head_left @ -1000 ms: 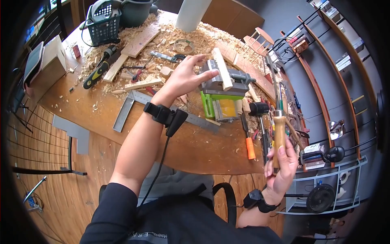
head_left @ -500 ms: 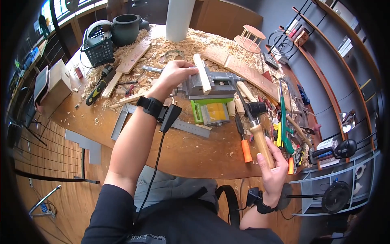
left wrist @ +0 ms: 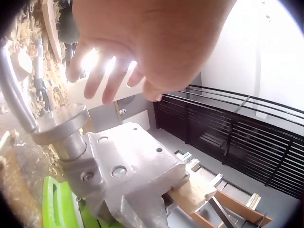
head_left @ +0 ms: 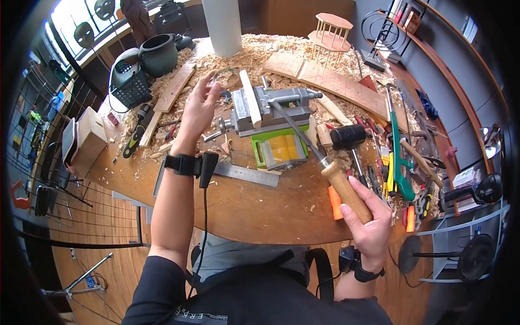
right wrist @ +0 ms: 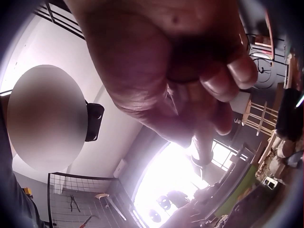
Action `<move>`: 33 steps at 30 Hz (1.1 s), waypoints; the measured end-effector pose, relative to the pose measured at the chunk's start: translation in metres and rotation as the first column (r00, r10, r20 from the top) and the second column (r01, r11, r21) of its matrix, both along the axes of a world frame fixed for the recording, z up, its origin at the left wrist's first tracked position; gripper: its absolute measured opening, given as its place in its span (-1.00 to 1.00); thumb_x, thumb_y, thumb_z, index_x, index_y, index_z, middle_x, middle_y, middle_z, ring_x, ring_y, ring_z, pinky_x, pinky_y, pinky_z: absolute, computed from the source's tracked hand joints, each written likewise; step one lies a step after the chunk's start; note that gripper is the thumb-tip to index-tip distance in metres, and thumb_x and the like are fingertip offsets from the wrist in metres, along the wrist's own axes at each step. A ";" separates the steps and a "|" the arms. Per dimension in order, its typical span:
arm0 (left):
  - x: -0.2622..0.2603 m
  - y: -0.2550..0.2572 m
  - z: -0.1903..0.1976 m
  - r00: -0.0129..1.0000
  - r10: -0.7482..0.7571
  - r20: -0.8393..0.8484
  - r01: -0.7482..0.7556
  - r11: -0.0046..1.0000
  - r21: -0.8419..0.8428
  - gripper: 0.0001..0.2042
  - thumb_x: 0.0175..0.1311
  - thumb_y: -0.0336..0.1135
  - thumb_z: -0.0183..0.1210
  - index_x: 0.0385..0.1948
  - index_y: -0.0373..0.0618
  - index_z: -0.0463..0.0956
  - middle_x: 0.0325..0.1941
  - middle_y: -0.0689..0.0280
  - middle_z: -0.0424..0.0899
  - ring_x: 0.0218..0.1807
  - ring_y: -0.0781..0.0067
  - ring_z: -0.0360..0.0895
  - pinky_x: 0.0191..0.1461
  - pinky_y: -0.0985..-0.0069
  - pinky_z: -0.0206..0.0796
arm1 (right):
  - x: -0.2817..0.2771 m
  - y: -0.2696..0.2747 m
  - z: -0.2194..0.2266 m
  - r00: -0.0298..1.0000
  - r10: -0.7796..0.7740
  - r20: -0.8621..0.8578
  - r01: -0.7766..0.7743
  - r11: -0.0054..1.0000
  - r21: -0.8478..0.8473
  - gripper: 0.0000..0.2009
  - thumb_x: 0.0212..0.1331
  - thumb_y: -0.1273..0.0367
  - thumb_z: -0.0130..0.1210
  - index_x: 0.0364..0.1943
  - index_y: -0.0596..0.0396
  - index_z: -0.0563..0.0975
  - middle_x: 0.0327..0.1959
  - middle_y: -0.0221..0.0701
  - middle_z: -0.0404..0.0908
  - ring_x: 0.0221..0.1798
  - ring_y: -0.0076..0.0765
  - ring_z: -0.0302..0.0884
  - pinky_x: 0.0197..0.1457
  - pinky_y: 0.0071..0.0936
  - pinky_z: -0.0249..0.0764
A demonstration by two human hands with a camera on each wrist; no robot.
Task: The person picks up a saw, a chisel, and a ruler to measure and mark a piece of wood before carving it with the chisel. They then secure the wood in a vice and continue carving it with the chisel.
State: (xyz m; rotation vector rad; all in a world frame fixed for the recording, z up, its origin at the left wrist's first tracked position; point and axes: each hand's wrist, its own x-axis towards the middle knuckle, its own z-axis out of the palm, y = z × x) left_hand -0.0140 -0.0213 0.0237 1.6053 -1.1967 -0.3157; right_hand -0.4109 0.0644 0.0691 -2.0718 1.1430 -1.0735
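My right hand (head_left: pixel 374 230) grips the wooden handle of a long chisel (head_left: pixel 346 189). Its dark metal shaft points up and left, and the far end overlaps the grey bench vise (head_left: pixel 295 111) in the head view. A pale wooden strip (head_left: pixel 250 98) stands in the vise's jaws, sticking out at both ends. To the left of the vise my left hand (head_left: pixel 199 111) is raised with loosely spread fingers and holds nothing. In the left wrist view those fingers (left wrist: pixel 111 85) hang above the metal vise body (left wrist: pixel 126 166); the strip's end (left wrist: pixel 192 192) shows at its far side.
Wood shavings (head_left: pixel 265 46) cover the bench's back. A black mallet (head_left: pixel 348 137), a green-handled saw (head_left: pixel 400 168) and several hand tools lie at right. A steel square (head_left: pixel 244 174) lies before the vise, boards (head_left: pixel 346 89) behind it. A small wooden stool model (head_left: pixel 331 35) stands at back right.
My left hand has come off the wooden strip and moved left. The right hand has brought the chisel from upright at the right to a slant toward the vise. The head view has shifted.
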 end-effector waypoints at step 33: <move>-0.027 0.020 -0.022 0.913 -0.390 -0.119 0.397 0.917 0.043 0.01 -0.10 -0.02 0.50 0.41 -0.21 0.09 0.26 -0.08 0.44 0.35 0.06 0.36 0.39 0.18 0.22 | 0.007 0.025 -0.006 0.993 0.098 0.064 -0.108 0.975 0.193 -0.54 0.09 0.43 0.22 0.13 0.28 0.52 -0.31 -0.06 0.66 -0.35 -0.26 0.63 -0.19 -0.45 0.50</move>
